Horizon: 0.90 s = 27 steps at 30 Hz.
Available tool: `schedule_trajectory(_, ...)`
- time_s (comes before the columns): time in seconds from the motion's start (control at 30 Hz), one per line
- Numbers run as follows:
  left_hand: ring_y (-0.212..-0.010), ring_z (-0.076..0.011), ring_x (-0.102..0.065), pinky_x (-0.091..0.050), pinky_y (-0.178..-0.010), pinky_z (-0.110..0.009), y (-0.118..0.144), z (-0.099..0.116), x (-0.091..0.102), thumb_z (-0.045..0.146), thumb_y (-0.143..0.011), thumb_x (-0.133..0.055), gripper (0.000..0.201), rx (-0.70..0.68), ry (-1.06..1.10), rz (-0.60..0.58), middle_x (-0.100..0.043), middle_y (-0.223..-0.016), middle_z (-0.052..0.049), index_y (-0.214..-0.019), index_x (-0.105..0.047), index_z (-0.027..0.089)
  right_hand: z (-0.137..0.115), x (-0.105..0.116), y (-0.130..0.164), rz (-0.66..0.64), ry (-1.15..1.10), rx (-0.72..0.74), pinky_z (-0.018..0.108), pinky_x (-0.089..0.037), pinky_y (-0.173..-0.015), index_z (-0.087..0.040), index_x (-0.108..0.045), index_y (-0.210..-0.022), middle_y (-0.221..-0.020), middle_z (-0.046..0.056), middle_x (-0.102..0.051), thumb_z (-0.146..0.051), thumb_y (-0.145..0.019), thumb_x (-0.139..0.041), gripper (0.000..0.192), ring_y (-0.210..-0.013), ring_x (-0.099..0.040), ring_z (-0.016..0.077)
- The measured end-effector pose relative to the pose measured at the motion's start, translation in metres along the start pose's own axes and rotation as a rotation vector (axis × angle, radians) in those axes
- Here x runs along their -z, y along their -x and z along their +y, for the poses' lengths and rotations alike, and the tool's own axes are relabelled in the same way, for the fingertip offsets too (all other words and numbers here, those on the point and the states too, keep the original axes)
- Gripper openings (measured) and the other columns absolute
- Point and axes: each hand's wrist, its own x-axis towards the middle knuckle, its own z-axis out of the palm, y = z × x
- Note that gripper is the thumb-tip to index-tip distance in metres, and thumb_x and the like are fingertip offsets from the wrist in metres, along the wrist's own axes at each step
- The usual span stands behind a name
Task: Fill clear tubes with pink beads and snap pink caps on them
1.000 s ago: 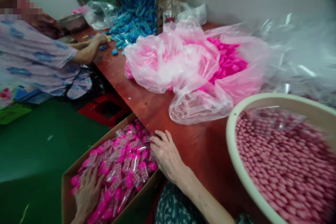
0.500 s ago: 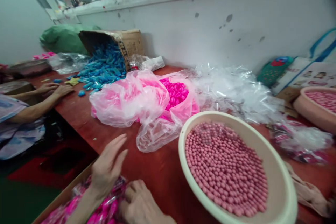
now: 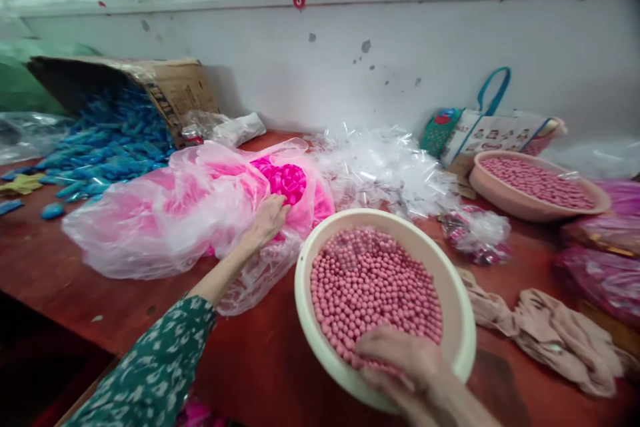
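Resting curved right fingers (image 3: 384, 343) among round beads (image 3: 373, 293)

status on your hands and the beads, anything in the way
Left hand at the bright pink pieces in the open plastic bag. Right hand at the pink beads in the cream basin, grip unclear. Bag's loose folds bunched around the pieces.

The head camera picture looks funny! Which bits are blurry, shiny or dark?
Head view: the right hand at the pink beads is blurry, perhaps from moving; head view: glare makes white streaks on the clear plastic; head view: a soft shadow lies on the wall beside the cardboard box, and the lower left corner is very dark.
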Motion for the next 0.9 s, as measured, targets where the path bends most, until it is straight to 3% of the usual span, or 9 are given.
schedule_trajectory(0.1,-0.102,-0.0213,-0.057,-0.048,-0.087,-0.043,0.015,0.015,0.007,0.027,-0.089,-0.049,0.027,-0.039,-0.013,0.04,-0.058,-0.113,-0.01,-0.112,-0.055,0.013,0.018,0.04,-0.002,0.05,0.192,-0.149,0.024,-0.05,-0.069,-0.024,-0.064,-0.093,-0.089,0.008,-0.067,-0.025,-0.089,-0.047,0.017,-0.082,-0.064,0.0159)
schedule_trajectory(0.2,-0.112,-0.0217,-0.052,-0.043,-0.096,-0.041,0.025,0.03,0.01,0.018,-0.091,-0.042,0.025,-0.087,-0.022,0.029,-0.056,-0.116,-0.011,-0.11,-0.057,0.013,0.032,0.054,-0.005,0.006,0.342,-0.292,0.029,-0.047,-0.064,-0.021,-0.061,-0.078,-0.079,0.007,-0.064,-0.025,-0.09,-0.044,0.021,-0.073,-0.062,0.0174)
schedule_trajectory(0.33,-0.104,-0.0204,-0.056,-0.047,-0.09,-0.041,0.014,0.013,0.005,0.02,-0.091,-0.045,0.025,-0.061,-0.084,-0.034,-0.058,-0.114,-0.01,-0.112,-0.055,0.013,0.043,0.04,-0.011,-0.078,0.485,-0.352,0.03,-0.045,-0.064,-0.019,-0.057,-0.068,-0.073,0.004,-0.06,-0.024,-0.089,-0.044,0.025,-0.067,-0.058,0.0165)
schedule_trajectory(0.5,-0.106,-0.0235,-0.055,-0.048,-0.087,-0.045,-0.009,-0.024,-0.004,0.031,-0.087,-0.054,0.037,-0.014,-0.176,-0.109,-0.052,-0.123,-0.01,-0.12,-0.05,0.015,0.058,0.018,-0.012,-0.053,0.433,-0.296,0.032,-0.05,-0.07,-0.023,-0.063,-0.086,-0.086,0.005,-0.063,-0.03,-0.089,-0.045,0.02,-0.078,-0.06,0.0186)
schedule_trajectory(0.6,-0.106,-0.0236,-0.054,-0.047,-0.088,-0.046,-0.021,-0.022,-0.019,0.031,-0.087,-0.054,0.038,0.007,-0.205,-0.12,-0.052,-0.124,-0.011,-0.121,-0.05,0.016,0.068,0.016,-0.008,-0.068,0.354,-0.212,0.034,-0.052,-0.073,-0.029,-0.063,-0.096,-0.096,0.004,-0.063,-0.035,-0.089,-0.048,0.018,-0.085,-0.061,0.0201)
schedule_trajectory(0.73,-0.101,-0.0218,-0.057,-0.049,-0.084,-0.043,-0.045,-0.005,-0.046,0.031,-0.088,-0.053,0.034,0.127,-0.238,-0.06,-0.054,-0.118,-0.01,-0.118,-0.052,0.015,0.069,0.02,0.001,-0.102,0.31,-0.158,0.035,-0.05,-0.081,-0.025,-0.058,-0.109,-0.116,0.006,-0.057,-0.034,-0.09,-0.05,0.022,-0.098,-0.058,0.0176)
schedule_trajectory(0.9,-0.099,-0.021,-0.058,-0.05,-0.082,-0.041,-0.056,-0.002,-0.062,0.031,-0.088,-0.053,0.033,0.217,-0.212,-0.003,-0.055,-0.116,-0.009,-0.117,-0.052,0.015,0.064,0.021,0.006,-0.115,0.286,-0.125,0.036,-0.05,-0.082,-0.023,-0.056,-0.111,-0.118,0.007,-0.055,-0.033,-0.09,-0.051,0.025,-0.099,-0.057,0.0182)
